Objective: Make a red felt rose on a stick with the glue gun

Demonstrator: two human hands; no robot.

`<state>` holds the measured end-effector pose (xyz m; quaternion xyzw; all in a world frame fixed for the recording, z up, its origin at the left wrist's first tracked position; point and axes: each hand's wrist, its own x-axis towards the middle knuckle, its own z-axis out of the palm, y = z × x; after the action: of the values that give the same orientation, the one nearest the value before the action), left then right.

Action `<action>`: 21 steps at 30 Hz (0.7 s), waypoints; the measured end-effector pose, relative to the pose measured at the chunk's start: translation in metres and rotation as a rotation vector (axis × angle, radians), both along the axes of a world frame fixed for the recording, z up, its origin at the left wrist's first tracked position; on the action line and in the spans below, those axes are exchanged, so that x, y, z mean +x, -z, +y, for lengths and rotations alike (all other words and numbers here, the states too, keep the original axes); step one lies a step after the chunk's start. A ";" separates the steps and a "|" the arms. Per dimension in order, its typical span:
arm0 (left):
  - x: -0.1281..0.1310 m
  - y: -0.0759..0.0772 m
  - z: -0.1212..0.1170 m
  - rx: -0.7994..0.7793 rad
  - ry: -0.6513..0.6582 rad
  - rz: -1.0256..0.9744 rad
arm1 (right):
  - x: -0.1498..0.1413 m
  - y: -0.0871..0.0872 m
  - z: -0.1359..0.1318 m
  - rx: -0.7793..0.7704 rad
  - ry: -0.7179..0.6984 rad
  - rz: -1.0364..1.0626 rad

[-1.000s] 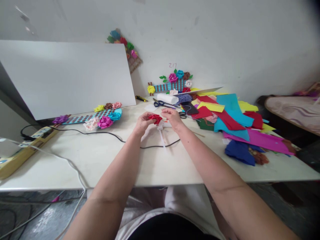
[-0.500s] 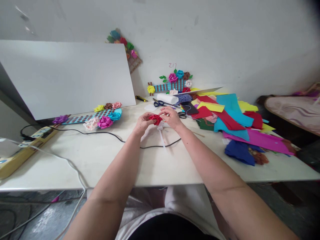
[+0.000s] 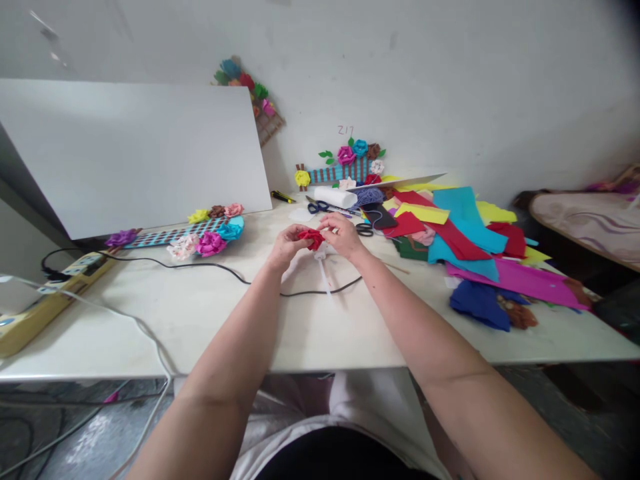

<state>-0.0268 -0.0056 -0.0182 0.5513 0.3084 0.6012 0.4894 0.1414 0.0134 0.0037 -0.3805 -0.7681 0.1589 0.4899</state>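
Observation:
A red paper flower [image 3: 313,239] is held above the white table, between my two hands. My left hand [image 3: 289,247] pinches it from the left, with thumb and fingertips at its petals. From the right, the curled fingers of my right hand [image 3: 341,235] close on the flower's edge. Just below the flower lies a white object with a translucent stick [image 3: 325,275] pointing toward me; it looks like a glue gun with its glue stick, partly hidden by the hands. A black cord [image 3: 235,272] runs across the table under my wrists.
Right: a heap of coloured paper [image 3: 467,233] and black-handled scissors [image 3: 365,230]. Behind: blue-handled scissors [image 3: 319,208], a white roll [image 3: 335,197], a yellow cutter [image 3: 283,197], and a flower-decorated piece [image 3: 340,175]. Left: another flowered piece [image 3: 165,233] and a power strip [image 3: 60,293].
My right hand has come slightly left, and its fingers have moved onto the flower's right edge. My left hand stays in place, holding the flower.

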 end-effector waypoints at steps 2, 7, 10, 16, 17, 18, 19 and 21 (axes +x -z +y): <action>0.000 0.000 0.000 0.000 -0.005 0.000 | 0.000 0.000 0.000 -0.001 0.001 -0.006; 0.000 0.000 0.000 0.009 -0.012 -0.003 | 0.000 0.000 -0.001 0.010 0.000 -0.004; 0.000 0.000 0.000 0.002 -0.017 -0.009 | 0.000 -0.001 -0.004 0.033 0.033 -0.044; 0.001 0.000 0.000 -0.014 -0.019 -0.003 | 0.000 -0.002 -0.012 0.130 0.093 -0.157; 0.001 0.000 0.000 -0.014 -0.019 0.001 | 0.000 -0.002 -0.013 0.150 0.099 -0.172; 0.001 0.000 -0.001 -0.013 -0.019 0.004 | 0.000 -0.002 -0.014 0.170 0.104 -0.187; 0.001 0.000 -0.001 -0.012 -0.018 0.006 | 0.001 -0.002 -0.015 0.190 0.109 -0.203; 0.000 0.000 -0.001 -0.010 -0.015 0.011 | 0.001 -0.003 -0.017 0.225 0.121 -0.239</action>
<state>-0.0264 -0.0066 -0.0185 0.5497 0.3183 0.6002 0.4860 0.1423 -0.0039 0.0068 -0.3852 -0.8095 -0.0042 0.4431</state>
